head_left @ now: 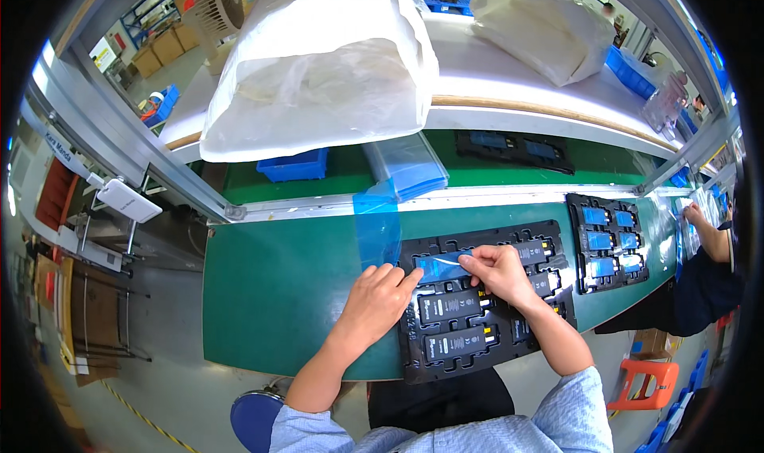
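Note:
A black plastic tray [410,349] of flat black batteries lies on the green table in front of me. Over its far-left pocket a small blue film strip [439,267] stretches between my hands, catching a bright streak of light. With finger and thumb my right hand [501,272] pinches the strip's right end. My left hand [382,300] has closed fingers at its left end, knuckles up. A battery [450,306] sits uncovered in the pocket just nearer to me, and another battery [458,343] lies below that one. My right hand and wrist hide some pockets.
A larger blue film sheet [376,228] hangs over the metal rail beside my left hand, below stacked clear-blue sheets [410,166]. Right of my tray lies a second tray [585,274] with blue-covered pieces. A large white bag [318,95] overhangs the shelf. A co-worker's hand [694,214] shows far right.

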The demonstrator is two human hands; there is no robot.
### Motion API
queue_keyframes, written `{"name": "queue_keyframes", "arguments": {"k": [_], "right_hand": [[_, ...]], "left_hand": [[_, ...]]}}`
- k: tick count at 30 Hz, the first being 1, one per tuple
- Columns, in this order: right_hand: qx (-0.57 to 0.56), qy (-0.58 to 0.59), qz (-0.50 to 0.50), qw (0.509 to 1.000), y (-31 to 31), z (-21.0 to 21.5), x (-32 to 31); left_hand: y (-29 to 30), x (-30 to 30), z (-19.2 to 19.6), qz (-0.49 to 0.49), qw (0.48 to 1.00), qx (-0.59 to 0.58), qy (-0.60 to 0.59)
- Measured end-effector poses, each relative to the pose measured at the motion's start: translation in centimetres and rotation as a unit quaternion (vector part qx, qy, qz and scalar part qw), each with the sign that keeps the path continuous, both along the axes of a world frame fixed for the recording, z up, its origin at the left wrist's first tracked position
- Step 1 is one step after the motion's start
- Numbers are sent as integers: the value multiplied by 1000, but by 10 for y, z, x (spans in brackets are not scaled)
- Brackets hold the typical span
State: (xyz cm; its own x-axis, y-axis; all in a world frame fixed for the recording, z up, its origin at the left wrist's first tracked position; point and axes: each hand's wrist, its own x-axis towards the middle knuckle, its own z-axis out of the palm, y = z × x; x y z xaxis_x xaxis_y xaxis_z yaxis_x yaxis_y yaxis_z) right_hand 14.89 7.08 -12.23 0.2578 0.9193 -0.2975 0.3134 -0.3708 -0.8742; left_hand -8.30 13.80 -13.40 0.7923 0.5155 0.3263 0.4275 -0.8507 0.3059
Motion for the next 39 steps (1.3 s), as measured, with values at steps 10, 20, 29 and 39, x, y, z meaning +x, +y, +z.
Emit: {"name": "queue_keyframes", "arguments": {"k": [10, 20, 29, 39], "right_hand": [[54, -69, 7, 996, 1, -8, -3], [57, -106, 5, 993, 3, -10, -3], [114, -257, 17, 959, 4, -11, -5], [213, -221, -30, 951, 3, 5, 26]], "left_hand": [[-2, 2, -4, -4, 999, 12, 31], [-2, 4, -4, -8, 1000, 18, 24], [-3, 7, -5, -15, 999, 31, 10], [4, -10, 30, -8, 964, -157, -216]]}}
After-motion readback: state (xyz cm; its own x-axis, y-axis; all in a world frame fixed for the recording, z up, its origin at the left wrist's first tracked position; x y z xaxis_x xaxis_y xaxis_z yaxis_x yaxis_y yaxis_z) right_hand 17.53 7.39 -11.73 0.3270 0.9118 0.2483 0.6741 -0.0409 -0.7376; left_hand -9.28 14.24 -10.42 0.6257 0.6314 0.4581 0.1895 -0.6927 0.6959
